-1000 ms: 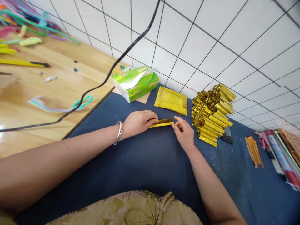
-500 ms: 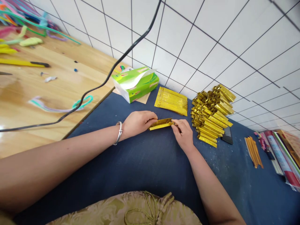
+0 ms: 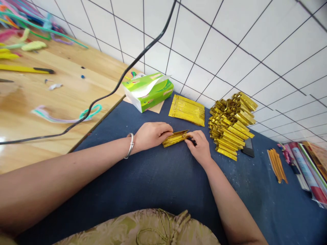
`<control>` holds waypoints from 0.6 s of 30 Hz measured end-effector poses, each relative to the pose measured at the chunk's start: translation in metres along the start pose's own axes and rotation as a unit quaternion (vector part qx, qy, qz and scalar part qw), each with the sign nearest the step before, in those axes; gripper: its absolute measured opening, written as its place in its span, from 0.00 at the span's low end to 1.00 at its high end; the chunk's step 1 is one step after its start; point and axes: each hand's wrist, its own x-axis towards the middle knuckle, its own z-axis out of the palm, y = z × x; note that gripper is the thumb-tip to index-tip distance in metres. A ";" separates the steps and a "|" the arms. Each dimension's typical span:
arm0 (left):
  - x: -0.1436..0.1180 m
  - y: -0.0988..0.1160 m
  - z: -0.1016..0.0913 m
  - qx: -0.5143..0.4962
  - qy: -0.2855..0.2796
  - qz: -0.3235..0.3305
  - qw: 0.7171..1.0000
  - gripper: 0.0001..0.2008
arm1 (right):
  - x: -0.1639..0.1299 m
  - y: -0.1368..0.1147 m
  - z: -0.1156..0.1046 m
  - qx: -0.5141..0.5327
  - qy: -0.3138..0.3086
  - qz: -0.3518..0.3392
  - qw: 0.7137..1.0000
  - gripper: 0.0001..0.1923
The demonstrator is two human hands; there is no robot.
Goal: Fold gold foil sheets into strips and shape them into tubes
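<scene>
Between my hands is a small sheet of shiny gold paper [image 3: 175, 138], folded lengthwise with its upper edge standing up. My left hand [image 3: 152, 135], with a silver bangle at the wrist, grips its left end; the fingertips are partly hidden. At the right end, my right hand [image 3: 198, 144] pinches the gold paper between thumb and fingers. Beyond it lies a flat stack of gold paper sheets [image 3: 187, 109]. To the right stands a heap of folded gold paper pieces [image 3: 228, 127].
A green tissue pack [image 3: 150, 92] sits at the back by the tiled wall. A black cable [image 3: 122, 76] hangs across the left. A dark phone [image 3: 247, 148], orange strips [image 3: 277, 165] and books [image 3: 309, 173] lie right. Pipe cleaners [image 3: 38, 27] and a yellow cutter [image 3: 25, 68] lie left.
The folded gold paper has tilted, its left end dropping toward me and its fold looking more open. My right hand has shifted slightly left; both hands keep hold.
</scene>
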 end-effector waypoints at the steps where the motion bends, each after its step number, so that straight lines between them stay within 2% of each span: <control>1: 0.000 0.001 0.000 0.000 -0.003 0.003 1.000 0.12 | 0.000 -0.001 0.000 0.003 -0.001 0.001 1.000 0.10; 12: -0.001 0.004 -0.002 0.007 -0.038 0.034 0.999 0.11 | 0.002 -0.001 -0.001 0.038 0.009 -0.002 0.999 0.05; 18: 0.000 0.005 -0.001 -0.034 -0.020 -0.028 0.999 0.09 | 0.003 -0.005 -0.003 0.074 0.035 0.014 0.997 0.04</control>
